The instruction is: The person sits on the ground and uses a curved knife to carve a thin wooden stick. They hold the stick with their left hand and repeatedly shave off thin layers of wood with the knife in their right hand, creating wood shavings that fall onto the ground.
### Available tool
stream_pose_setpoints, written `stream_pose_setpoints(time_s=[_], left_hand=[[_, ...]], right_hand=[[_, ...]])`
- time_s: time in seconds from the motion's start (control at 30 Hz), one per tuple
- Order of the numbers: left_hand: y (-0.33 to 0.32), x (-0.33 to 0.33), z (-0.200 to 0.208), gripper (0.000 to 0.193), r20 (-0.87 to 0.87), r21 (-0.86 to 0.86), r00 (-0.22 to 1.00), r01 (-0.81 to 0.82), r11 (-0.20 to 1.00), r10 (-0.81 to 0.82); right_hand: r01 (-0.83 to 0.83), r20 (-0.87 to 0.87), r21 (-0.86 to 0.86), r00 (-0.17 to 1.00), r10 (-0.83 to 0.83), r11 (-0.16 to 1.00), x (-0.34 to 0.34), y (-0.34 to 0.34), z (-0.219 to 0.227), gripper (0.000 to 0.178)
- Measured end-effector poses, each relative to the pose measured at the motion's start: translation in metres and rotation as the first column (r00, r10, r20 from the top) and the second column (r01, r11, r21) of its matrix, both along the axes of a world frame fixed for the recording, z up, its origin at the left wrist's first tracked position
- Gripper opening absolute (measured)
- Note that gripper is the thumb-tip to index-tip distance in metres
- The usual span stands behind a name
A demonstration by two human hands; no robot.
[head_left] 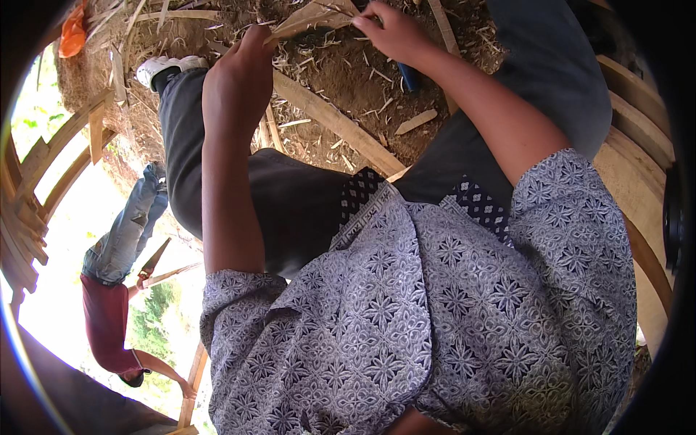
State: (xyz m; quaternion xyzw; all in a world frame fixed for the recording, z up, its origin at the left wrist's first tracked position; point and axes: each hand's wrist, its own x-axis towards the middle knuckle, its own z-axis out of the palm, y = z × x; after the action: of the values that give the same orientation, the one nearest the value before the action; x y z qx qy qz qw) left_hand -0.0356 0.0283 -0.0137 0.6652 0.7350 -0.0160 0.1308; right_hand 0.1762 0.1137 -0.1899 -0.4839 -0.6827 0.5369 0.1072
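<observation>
You gripped a pale piece [313, 19], twelve o'clock.
Left hand [239, 80] pinched its nine-o'clock edge, right hand [391, 35] its three; open dirt [349, 78] lay at six.

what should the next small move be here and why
Perhaps ease the right hand gently away from the left hand: the thin tan piece spans the gap between them and looks slightly curved, so a light pull might straighten it.
</observation>
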Motion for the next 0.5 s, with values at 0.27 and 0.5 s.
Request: stream_pose_setpoints(time_s=[0.27, 0.5], left_hand=[[0.004, 0.006, 0.008, 0.01, 0.038, 0.006, 0.999, 0.035, 0.999, -0.035], [0.001, 0.004, 0.01, 0.01, 0.066, -0.006, 0.997, 0.039, 0.999, -0.039]], right_hand=[[-0.012, -0.351, -0.156, 0.935, -0.044, 0.988, -0.034, -0.005, 0.059, 0.034], [-0.111, -0.12, -0.005, 0.987, 0.11, 0.994, -0.01, 0.005, 0.007, 0.035]])
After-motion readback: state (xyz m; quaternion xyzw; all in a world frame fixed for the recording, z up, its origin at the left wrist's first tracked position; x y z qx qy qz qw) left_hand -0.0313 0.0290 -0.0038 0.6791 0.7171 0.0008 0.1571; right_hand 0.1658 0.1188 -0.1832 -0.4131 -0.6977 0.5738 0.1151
